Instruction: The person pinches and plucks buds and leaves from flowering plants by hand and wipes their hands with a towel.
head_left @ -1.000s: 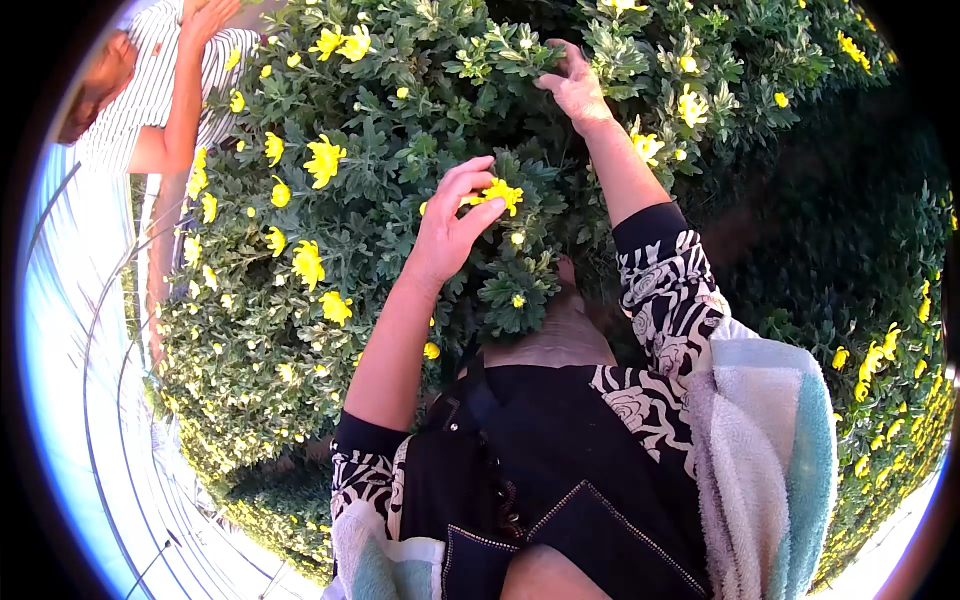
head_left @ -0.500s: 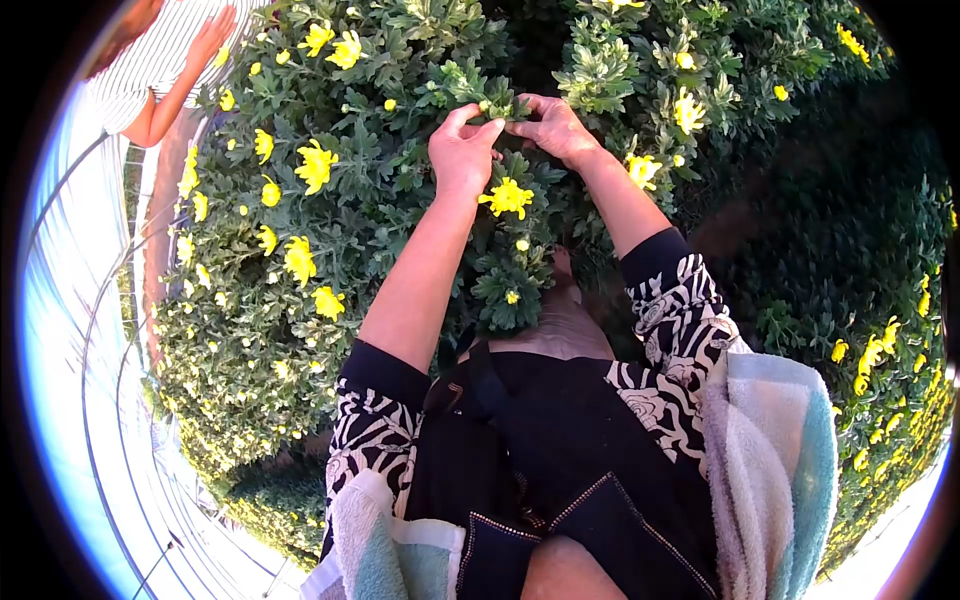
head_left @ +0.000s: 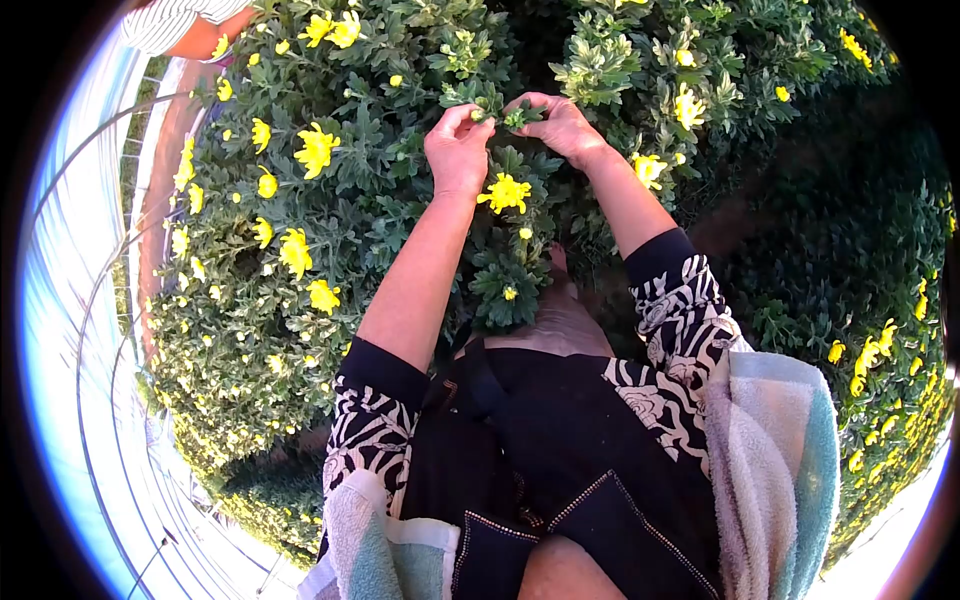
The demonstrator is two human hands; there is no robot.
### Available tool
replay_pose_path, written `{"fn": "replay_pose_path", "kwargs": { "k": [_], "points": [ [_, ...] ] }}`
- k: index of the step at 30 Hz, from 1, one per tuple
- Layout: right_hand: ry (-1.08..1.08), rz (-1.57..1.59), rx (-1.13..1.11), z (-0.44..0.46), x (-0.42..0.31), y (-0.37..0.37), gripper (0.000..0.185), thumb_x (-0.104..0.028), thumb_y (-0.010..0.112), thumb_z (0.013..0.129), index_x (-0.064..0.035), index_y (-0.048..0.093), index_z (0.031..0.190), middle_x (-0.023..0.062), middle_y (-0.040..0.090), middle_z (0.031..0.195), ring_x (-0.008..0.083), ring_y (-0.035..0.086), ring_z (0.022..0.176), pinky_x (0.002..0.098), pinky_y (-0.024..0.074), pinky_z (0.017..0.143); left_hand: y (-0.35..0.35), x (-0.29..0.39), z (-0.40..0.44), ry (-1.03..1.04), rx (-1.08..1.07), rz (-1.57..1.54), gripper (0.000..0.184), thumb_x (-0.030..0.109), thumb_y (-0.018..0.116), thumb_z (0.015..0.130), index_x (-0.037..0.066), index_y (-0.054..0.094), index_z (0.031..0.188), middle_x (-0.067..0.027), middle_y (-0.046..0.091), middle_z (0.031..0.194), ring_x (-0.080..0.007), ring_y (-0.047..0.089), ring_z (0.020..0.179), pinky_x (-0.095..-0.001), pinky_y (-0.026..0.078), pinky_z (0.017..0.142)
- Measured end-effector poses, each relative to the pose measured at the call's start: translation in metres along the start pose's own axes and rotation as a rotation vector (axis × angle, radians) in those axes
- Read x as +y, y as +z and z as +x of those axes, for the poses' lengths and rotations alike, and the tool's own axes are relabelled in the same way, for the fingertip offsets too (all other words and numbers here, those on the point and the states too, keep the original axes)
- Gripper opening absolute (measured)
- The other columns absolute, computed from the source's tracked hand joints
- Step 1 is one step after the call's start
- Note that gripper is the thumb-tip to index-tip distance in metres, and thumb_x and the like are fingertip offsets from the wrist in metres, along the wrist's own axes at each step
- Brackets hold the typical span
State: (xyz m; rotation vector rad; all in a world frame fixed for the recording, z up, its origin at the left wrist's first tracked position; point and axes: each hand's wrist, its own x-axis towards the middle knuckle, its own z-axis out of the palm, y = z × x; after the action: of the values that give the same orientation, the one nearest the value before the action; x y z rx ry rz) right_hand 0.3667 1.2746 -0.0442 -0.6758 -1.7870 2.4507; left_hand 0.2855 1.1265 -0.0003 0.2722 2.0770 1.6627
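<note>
Among chrysanthemum plants, my left hand [head_left: 458, 155] is closed, thumb and forefinger pinched at a small yellow-green chrysanthemum bud [head_left: 477, 115]. Just to its right my right hand [head_left: 562, 130] is also closed, its fingertips pinching a leafy chrysanthemum shoot [head_left: 521, 116]. A small gap separates the two hands. Below the left fingertips an open yellow chrysanthemum flower [head_left: 506, 194] faces up, with a smaller bud [head_left: 525, 233] under it. The stems under my fingers are hidden by leaves.
Dense chrysanthemum foliage with yellow flowers [head_left: 317, 150] spreads to the left, and more flowers [head_left: 688, 106] stand at the right. A shaded furrow [head_left: 735, 225] runs on the right. Another person's striped sleeve [head_left: 165, 25] shows at upper left, near curved metal hoops [head_left: 90, 290].
My hands have drawn slightly apart, opening a gap between the fingertips where they met over the shoot. The other person's arm at upper left has moved up, mostly out of view.
</note>
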Motion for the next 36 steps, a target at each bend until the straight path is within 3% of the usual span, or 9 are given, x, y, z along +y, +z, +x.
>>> {"fn": "replay_pose_path", "kwargs": {
  "k": [8,12,15,17,20,24,28,33,36],
  "points": [
    [0.223,0.126,0.296,0.018,0.016,-0.016,0.071,-0.023,0.088,0.070,-0.0028,0.054,0.129,0.0057,0.068,0.106,0.0169,0.060,0.084,0.0304,0.0438,0.072,0.004,-0.002,-0.017,0.041,-0.001,-0.080,0.018,-0.001,0.064,0.089,0.008,0.065,0.105,-0.0009,0.065,0.099,-0.0154,0.069,0.089,-0.0251,0.052,0.063],
    [0.366,-0.252,0.577,0.044,0.068,-0.046,0.059,-0.026,0.086,0.072,-0.0080,0.062,0.122,0.0061,0.067,0.104,0.0168,0.060,0.084,0.0339,0.0470,0.072,0.002,-0.003,-0.023,0.046,-0.049,-0.039,0.018,-0.001,0.063,0.090,0.009,0.065,0.105,-0.0001,0.065,0.099,-0.0132,0.067,0.092,-0.0241,0.052,0.064],
    [0.173,-0.607,0.628,0.038,0.050,-0.042,0.040,-0.020,0.081,0.079,-0.0056,0.065,0.113,0.0011,0.068,0.094,0.0091,0.057,0.081,0.0287,0.0434,0.059,0.003,-0.003,-0.021,0.068,-0.068,-0.033,0.018,0.000,0.063,0.090,0.009,0.066,0.104,0.0012,0.065,0.099,-0.0092,0.064,0.089,-0.0234,0.051,0.065],
    [-0.036,-0.013,0.090,0.013,-0.009,-0.022,0.047,-0.026,0.084,0.076,-0.0073,0.066,0.115,0.0048,0.069,0.104,0.0131,0.063,0.091,0.0292,0.0506,0.083,0.003,0.000,-0.023,0.083,-0.118,-0.028,0.017,0.000,0.064,0.089,0.009,0.066,0.104,0.0017,0.065,0.098,-0.0068,0.061,0.085,-0.0233,0.051,0.065],
    [-0.083,0.009,-0.191,0.003,-0.056,-0.002,0.049,-0.031,0.085,0.075,-0.0044,0.066,0.112,0.0029,0.069,0.098,0.0095,0.061,0.086,0.0259,0.0493,0.078,0.009,0.002,-0.021,0.119,-0.168,0.016,0.016,0.001,0.064,0.089,0.008,0.065,0.103,0.0031,0.065,0.096,-0.0060,0.060,0.083,-0.0229,0.050,0.065],
    [0.057,-0.122,0.100,0.017,-0.062,-0.005,0.052,-0.036,0.088,0.068,0.0029,0.070,0.097,0.0113,0.069,0.098,0.0148,0.063,0.080,0.0316,0.0525,0.070,0.007,0.000,-0.016,0.159,-0.191,0.099,0.014,0.002,0.064,0.089,0.008,0.065,0.102,0.0027,0.065,0.096,-0.0062,0.060,0.082,-0.0228,0.049,0.064],
    [0.341,-0.660,0.418,0.045,-0.038,-0.013,0.048,-0.039,0.077,0.079,-0.0043,0.068,0.111,0.0144,0.068,0.117,0.0285,0.065,0.109,0.0370,0.0514,0.090,0.008,-0.007,-0.016,0.325,-0.121,0.176,0.012,0.003,0.064,0.090,0.008,0.064,0.100,0.0015,0.066,0.096,-0.0077,0.063,0.084,-0.0225,0.048,0.063],
    [0.454,-1.170,0.539,0.074,-0.008,-0.035,0.037,-0.026,0.067,0.083,-0.0126,0.067,0.117,0.0129,0.066,0.121,0.0231,0.065,0.112,0.0360,0.0516,0.091,0.015,0.005,-0.021,0.089,-0.215,-0.169,0.016,-0.010,0.059,0.088,0.001,0.060,0.099,-0.0007,0.062,0.092,-0.0071,0.060,0.082,-0.0270,0.054,0.083],
    [0.010,-0.787,0.419,0.068,-0.031,-0.021,0.057,-0.035,0.081,0.073,-0.0133,0.063,0.123,0.0135,0.069,0.110,0.0248,0.066,0.103,0.0353,0.0509,0.089,0.015,-0.004,-0.016,0.166,-0.271,-0.199,0.016,-0.001,0.065,0.089,0.005,0.061,0.103,-0.0001,0.068,0.096,-0.0109,0.069,0.088,-0.0189,0.047,0.062]
  ]
}}
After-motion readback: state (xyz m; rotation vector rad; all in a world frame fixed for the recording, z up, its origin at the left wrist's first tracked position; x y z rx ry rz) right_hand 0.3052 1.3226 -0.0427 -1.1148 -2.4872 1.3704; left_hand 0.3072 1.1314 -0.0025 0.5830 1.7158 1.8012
